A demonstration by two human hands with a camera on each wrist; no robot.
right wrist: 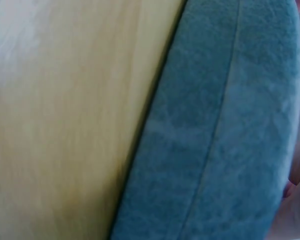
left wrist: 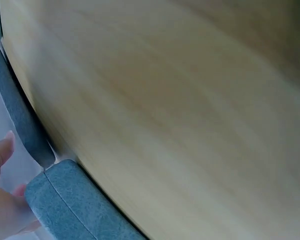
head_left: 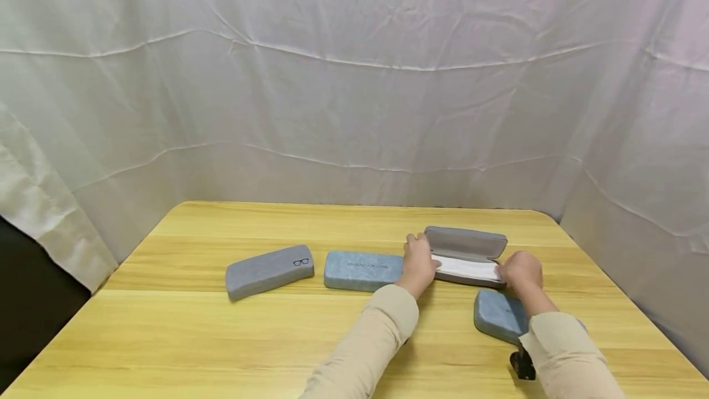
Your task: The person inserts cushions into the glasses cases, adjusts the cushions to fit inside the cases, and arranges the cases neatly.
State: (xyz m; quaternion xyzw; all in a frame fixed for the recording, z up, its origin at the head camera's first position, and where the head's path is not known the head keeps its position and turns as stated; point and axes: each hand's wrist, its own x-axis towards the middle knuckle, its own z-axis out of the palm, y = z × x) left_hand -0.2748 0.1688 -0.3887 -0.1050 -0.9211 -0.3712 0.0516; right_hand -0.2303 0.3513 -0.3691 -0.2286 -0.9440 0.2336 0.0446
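Note:
A grey glasses case [head_left: 466, 244] stands with its lid raised, a folded white cloth [head_left: 468, 268] lying along its bottom half. At the case's left end is my left hand [head_left: 419, 263], its thumb reaching over the cloth and its fingers beside the lid. In the left wrist view that thumb [left wrist: 6, 145] is straight. My right hand [head_left: 522, 271] is at the opposite end with curled fingers, its thumb pinching at the cloth's edge; the fingertips are hidden. A closed blue glasses case [head_left: 498, 316] lies below my right wrist, partly covered by the sleeve.
Left of my left hand lies another closed blue glasses case [head_left: 360, 271] with lettering on its lid. Farther left is a closed grey case [head_left: 268, 271] with a glasses print. They rest on a wooden table [head_left: 221, 350], backed by a white curtain [head_left: 354, 109].

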